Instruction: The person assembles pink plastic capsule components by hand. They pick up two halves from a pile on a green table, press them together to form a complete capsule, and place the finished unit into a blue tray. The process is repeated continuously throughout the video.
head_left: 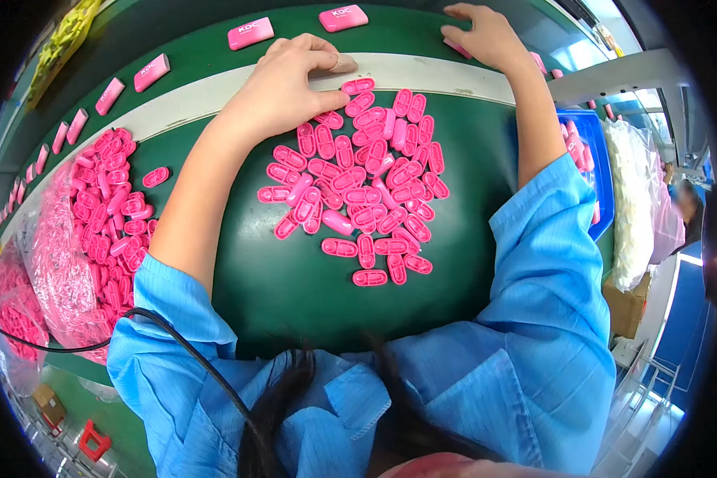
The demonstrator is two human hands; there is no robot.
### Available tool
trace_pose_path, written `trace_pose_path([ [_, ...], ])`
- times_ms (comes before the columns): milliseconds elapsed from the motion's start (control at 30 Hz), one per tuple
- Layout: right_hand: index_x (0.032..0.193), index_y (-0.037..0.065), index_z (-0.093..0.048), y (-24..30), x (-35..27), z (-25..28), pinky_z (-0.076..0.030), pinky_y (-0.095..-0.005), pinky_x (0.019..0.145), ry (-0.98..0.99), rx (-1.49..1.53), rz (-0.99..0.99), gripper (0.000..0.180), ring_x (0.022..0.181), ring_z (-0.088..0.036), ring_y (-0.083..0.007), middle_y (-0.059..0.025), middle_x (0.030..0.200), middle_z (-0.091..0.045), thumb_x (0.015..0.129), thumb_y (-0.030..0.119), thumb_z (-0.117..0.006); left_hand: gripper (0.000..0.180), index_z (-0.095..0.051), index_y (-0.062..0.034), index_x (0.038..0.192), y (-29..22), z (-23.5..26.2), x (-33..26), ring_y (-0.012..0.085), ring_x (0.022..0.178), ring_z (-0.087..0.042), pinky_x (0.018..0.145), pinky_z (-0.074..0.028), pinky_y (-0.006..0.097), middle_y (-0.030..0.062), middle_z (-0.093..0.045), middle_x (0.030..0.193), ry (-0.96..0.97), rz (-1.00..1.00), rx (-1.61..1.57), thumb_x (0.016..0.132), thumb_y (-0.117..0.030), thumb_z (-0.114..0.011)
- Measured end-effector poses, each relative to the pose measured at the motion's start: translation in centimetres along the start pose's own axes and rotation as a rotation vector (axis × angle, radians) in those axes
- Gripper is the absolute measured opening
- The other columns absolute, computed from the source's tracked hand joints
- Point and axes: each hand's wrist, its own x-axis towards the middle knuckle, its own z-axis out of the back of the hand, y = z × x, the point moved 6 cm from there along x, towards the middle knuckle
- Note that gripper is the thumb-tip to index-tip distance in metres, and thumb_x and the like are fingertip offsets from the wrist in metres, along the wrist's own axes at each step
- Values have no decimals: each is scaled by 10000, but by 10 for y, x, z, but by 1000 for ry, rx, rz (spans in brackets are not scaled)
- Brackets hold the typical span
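Beside the pale rail (438,77), my left hand (287,86) reaches to the far edge of a loose cluster of small pink oval plastic parts (362,195). Its thumb and forefinger are apart, and its thumb tip is close to a pink part (358,85); the other fingers are partly hidden. My right hand (490,36) extends over the green belt beyond the rail, fingers spread. Just under its fingers lies a pink piece (457,48), partly covered, and I see no grip on it. Printed pink rectangular cases (251,33) stand spaced along the belt (295,14).
At left, a heap of pink oval parts (107,219) spills from a clear plastic bag (52,231). A blue tray (606,171) with pink cases stands at right, beside a white plastic bag (628,207) and a cardboard box (627,307). A black cable (185,338) crosses my left sleeve.
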Motion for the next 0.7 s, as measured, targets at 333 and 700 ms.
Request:
trace_pose_path([
  [333,1018,-19,-644,77,-13,2,-534,-257,703,300,1141,-215,211,803,-658,-120,-96,953,-709,868,123,-688,283,-658,-10,1095,5,8,4,56,800,-616,742,-488,206,16,-683,902,-110,244,-274,846,-137,-704],
  [700,1129,-5,-598,97,-27,-40,-544,-223,804,268,1571,-303,272,861,-681,-129,-90,1023,-674,906,138,-659,394,-602,60,1191,24,-6,3,140,920,-661,794,-532,233,109,-661,1070,-241,395,-1108,859,-126,-707],
])
